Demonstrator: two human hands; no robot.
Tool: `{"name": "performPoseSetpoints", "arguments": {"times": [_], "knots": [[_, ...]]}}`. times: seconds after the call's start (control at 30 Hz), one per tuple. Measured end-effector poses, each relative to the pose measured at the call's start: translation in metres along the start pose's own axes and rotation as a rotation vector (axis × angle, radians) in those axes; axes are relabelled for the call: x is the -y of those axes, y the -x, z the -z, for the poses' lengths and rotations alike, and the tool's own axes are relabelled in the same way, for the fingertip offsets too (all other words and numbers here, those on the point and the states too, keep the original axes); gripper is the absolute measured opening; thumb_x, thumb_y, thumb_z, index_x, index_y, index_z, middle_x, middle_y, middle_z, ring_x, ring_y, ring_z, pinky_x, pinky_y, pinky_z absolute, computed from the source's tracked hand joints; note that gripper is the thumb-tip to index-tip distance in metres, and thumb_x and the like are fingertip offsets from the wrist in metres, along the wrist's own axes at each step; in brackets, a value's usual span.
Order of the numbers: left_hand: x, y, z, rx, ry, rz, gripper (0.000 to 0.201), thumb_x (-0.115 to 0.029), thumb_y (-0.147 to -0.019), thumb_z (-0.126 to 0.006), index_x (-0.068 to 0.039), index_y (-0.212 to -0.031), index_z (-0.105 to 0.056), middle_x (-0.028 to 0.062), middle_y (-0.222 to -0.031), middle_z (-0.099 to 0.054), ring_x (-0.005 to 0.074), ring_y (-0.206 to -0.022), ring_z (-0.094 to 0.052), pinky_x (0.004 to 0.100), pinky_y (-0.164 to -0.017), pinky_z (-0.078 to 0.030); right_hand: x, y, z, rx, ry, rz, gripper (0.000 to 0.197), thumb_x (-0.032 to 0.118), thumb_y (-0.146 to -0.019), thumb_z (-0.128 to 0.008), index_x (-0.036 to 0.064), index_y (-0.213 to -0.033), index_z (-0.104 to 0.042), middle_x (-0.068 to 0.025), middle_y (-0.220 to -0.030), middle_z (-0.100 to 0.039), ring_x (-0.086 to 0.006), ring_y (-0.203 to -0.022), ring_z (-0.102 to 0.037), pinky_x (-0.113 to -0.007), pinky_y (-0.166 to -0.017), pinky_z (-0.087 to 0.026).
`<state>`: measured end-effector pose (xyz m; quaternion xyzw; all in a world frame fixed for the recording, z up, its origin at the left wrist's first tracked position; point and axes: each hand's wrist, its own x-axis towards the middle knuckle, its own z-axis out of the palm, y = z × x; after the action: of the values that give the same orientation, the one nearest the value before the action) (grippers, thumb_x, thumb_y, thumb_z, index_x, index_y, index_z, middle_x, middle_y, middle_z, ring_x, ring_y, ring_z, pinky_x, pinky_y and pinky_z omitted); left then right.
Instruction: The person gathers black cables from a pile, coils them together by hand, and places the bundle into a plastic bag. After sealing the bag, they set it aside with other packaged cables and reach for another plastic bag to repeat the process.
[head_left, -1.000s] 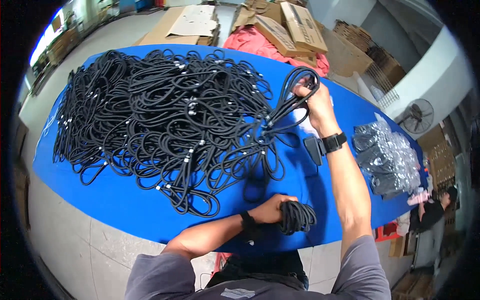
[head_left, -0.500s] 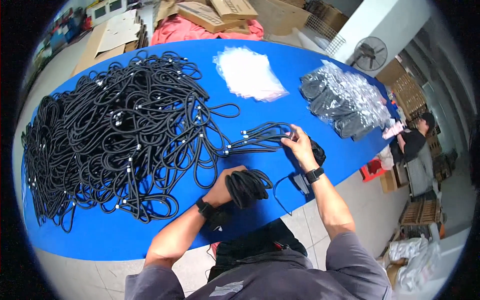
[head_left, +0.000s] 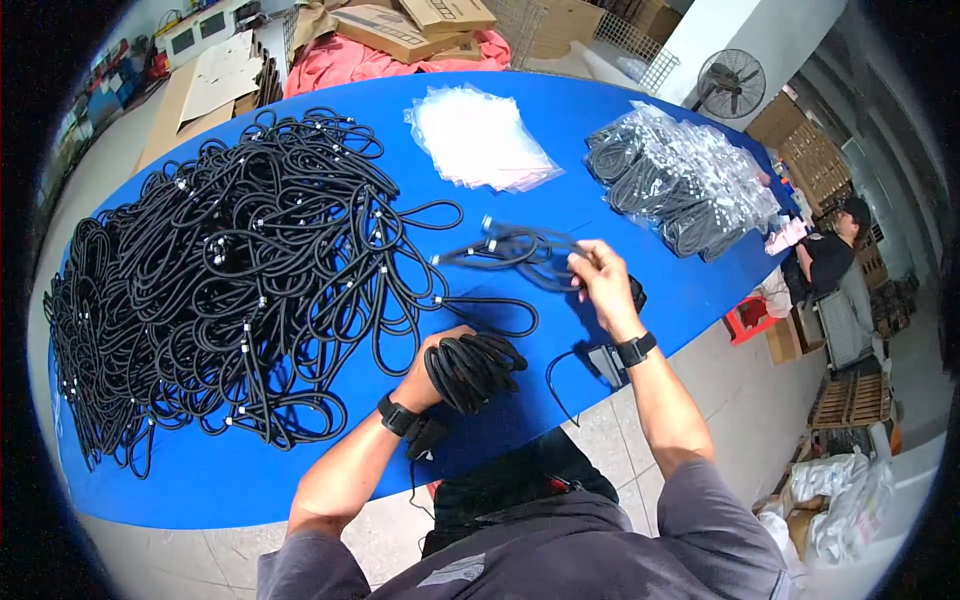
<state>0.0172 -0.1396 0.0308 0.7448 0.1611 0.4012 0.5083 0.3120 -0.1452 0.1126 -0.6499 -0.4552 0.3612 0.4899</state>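
Note:
My left hand (head_left: 422,380) is closed around a thick bundle of looped black cords (head_left: 472,374) above the table's near edge. To its right, my right hand (head_left: 606,288) pinches a few more black cord loops (head_left: 515,247); their pale-tipped ends point left and are partly smeared by motion. A large tangled pile of black cord loops (head_left: 220,270) with small whitish end pieces covers the table's left side. From the pile, one single loop (head_left: 530,318) reaches out just beyond my left hand. The fingertips of my left hand are hidden behind the bundle.
Clear plastic bags (head_left: 482,140) lie stacked on the blue table (head_left: 560,100). Bagged black cords (head_left: 690,185) sit at the far right. A grey device (head_left: 606,366) with a thin cable lies near my right wrist. A co-worker (head_left: 836,255) and a fan (head_left: 731,84) are off to the right.
My right hand has pulled its cord loops away from the pile, and their ends now swing free. One loop stays behind on the table. My left hand still holds the bundle.

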Motion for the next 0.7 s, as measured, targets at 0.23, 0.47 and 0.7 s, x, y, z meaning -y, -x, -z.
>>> {"name": "performPoseSetpoints", "arguments": {"times": [0.23, 0.47, 0.7], "knots": [[-0.006, -0.002, 0.002, -0.031, 0.092, 0.064, 0.013, -0.004, -0.08, -0.072, 0.0, -0.092, -0.069, 0.0073, -0.089, -0.069, 0.0187, -0.078, -0.066, 0.0292, -0.072, -0.053, 0.038, -0.021, 0.024, -0.064, 0.588, 0.202, 0.014, 0.012, -0.095, -0.064, 0.0031, -0.106, -0.062, 0.0024, -0.075, -0.059, -0.0043, -0.059, -0.054, -0.022, -0.044, -0.042], [-0.005, 0.011, 0.012, 0.015, 0.027, 0.042, 0.015, -0.004, -0.08, -0.072, 0.001, -0.094, -0.07, 0.0091, -0.093, -0.07, 0.0205, -0.081, -0.068, 0.0296, -0.073, -0.054, 0.065, -0.009, 0.025, -0.066, 0.138, 0.064, 0.008, 0.013, -0.095, -0.065, 0.0066, -0.098, -0.062, 0.001, -0.077, -0.06, -0.0059, -0.058, -0.054, -0.023, -0.045, -0.044], [-0.002, 0.015, 0.01, -0.025, -0.028, -0.075, 0.014, -0.009, -0.081, -0.074, -0.002, -0.093, -0.072, 0.0083, -0.092, -0.07, 0.0222, -0.079, -0.067, 0.0317, -0.07, -0.054, 0.02, 0.012, -0.055, 0.153, -0.341, -0.217, 0.009, 0.015, -0.096, -0.066, 0.0072, -0.097, -0.062, -0.0014, -0.081, -0.063, -0.0079, -0.064, -0.06, -0.024, -0.048, -0.05]]}}
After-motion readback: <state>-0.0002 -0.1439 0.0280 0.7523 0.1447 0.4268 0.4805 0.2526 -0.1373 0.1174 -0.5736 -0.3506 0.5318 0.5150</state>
